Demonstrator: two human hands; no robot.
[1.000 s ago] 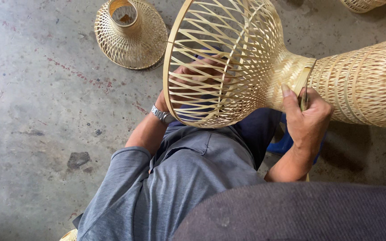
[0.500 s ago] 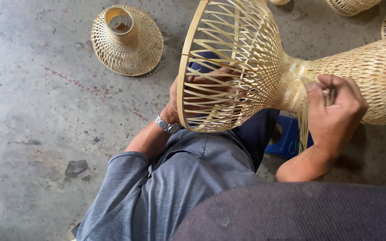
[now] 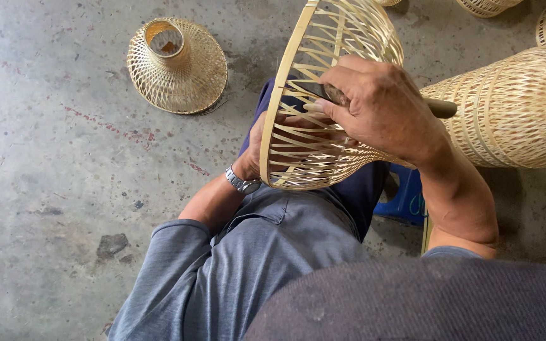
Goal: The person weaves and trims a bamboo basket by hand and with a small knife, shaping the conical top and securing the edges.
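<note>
The right hand [image 3: 383, 110] grips a wooden-handled knife [image 3: 437, 108] against the open lattice of a woven bamboo frame [image 3: 323, 95] held over the lap, while the left hand [image 3: 266, 142], fingers curled, steadies it from inside. A smaller bamboo shade [image 3: 177, 66] sits on the concrete floor [image 3: 45, 158] nearby.

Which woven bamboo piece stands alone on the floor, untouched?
The small cone-shaped shade at upper left, narrow neck up; both hands work the large one.
</note>
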